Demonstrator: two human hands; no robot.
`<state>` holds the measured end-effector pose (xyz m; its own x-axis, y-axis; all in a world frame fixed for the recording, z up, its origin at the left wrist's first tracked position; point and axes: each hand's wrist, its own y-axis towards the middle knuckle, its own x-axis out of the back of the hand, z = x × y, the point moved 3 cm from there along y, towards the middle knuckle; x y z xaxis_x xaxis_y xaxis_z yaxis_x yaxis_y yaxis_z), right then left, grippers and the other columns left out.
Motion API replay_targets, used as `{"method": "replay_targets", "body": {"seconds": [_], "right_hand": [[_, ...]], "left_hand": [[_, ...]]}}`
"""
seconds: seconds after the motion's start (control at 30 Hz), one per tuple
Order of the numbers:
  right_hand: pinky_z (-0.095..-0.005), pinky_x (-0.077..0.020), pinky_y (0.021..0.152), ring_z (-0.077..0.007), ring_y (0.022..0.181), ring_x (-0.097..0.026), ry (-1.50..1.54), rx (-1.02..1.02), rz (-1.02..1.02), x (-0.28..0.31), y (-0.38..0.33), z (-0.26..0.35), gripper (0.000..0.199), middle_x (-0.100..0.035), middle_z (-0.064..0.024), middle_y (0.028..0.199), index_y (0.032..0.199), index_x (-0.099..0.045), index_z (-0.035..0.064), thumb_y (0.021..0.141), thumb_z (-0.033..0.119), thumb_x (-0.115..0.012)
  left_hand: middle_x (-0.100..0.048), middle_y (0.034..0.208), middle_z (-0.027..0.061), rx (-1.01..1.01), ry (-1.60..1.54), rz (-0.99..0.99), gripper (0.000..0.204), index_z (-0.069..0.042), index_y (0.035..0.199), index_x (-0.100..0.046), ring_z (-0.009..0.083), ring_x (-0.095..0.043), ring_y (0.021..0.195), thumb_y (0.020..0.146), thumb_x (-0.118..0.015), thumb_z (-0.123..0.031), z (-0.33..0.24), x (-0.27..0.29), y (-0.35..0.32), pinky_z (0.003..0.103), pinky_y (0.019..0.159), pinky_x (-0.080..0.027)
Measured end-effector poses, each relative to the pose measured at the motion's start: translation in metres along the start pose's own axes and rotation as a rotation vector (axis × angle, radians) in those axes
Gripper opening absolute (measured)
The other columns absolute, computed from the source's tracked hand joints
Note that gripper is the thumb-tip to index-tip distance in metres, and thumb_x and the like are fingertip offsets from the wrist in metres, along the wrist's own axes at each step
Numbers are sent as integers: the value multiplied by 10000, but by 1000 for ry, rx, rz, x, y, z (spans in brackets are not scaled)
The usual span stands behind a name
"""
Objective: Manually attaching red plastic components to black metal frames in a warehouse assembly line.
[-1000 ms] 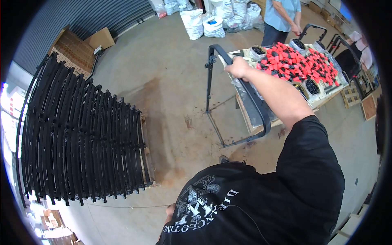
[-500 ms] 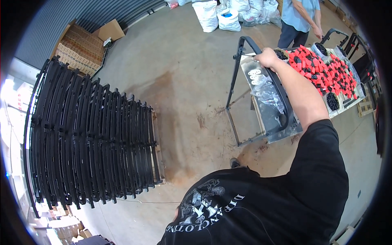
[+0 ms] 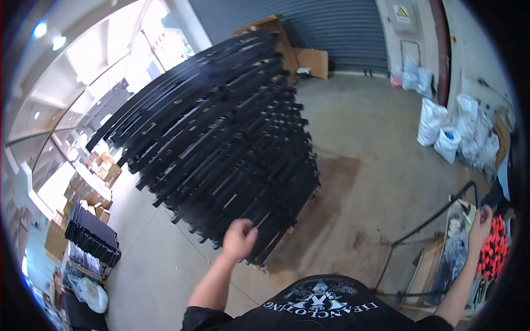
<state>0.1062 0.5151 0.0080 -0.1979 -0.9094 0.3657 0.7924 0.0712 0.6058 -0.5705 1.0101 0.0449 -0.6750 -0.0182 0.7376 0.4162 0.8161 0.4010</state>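
My left hand (image 3: 239,240) is raised in front of the lower part of a tall stack of black metal frames (image 3: 221,138). Its fingers are curled in, and nothing shows in them; whether it touches the stack I cannot tell. Off to the right, my right hand (image 3: 481,219) is closed around the upper end of a single black tube frame (image 3: 422,225). That frame stands tilted beside a work table, its lower bar near the floor. On the table lie a clear plastic bag (image 3: 456,251) and a heap of red and black parts (image 3: 493,248), partly cut off by the rim.
White sacks (image 3: 432,121) stand along the right wall. Behind the stack are cardboard sheets (image 3: 311,62) and a grey roller shutter (image 3: 348,33). At the left are cardboard boxes (image 3: 87,187) and a pile of dark panels (image 3: 93,234). A person's dark clothing shows at the far right edge.
My view has swung left toward the stack. My left hand has come into view in front of it. My right hand stays on the tube frame, which now appears lower and farther right.
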Motion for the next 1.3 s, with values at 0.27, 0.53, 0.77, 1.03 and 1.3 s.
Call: {"method": "replay_targets", "body": {"seconds": [0.27,0.53,0.77,1.03,1.3], "right_hand": [[-325,-530,727,-193,768,-635,82,188,722,-187,-134,268,240,-657,-118,902,1046,-630,-25,828,61,-684],[-357,-563,809,-252,877,-707,183,338,1282,-349,-209,382,333,-721,-175,941,1074,-685,-36,829,184,-734],[-374,-561,838,-287,909,-715,203,447,1477,-435,-218,410,371,-736,-171,973,1097,-699,-12,837,250,-730],[-362,-558,835,-250,901,-712,246,449,1434,-516,-198,410,368,-745,-137,977,1118,-695,-6,854,247,-740],[-298,-551,790,-137,863,-644,1436,-84,1524,-500,-179,654,366,-649,-68,978,1248,-574,-19,986,215,-676]], "left_hand": [[-663,1053,153,-567,821,-907,238,-45,1023,-646,334,-619,1037,817,-718,-141,-49,381,187,445,933,-463],[-712,1047,261,364,869,-414,690,38,1042,-721,397,-669,1051,948,-551,-624,29,523,249,454,937,-495],[-644,685,104,117,662,-694,738,79,894,-727,182,-594,654,878,-667,-657,4,560,257,371,668,-475],[-499,612,-17,134,574,-706,565,19,908,-656,60,-463,449,931,-674,-545,-203,429,208,231,414,-350],[-505,696,22,-73,359,-772,267,-7,781,-579,101,-402,635,883,-754,-181,-173,290,157,278,572,-318]]}}
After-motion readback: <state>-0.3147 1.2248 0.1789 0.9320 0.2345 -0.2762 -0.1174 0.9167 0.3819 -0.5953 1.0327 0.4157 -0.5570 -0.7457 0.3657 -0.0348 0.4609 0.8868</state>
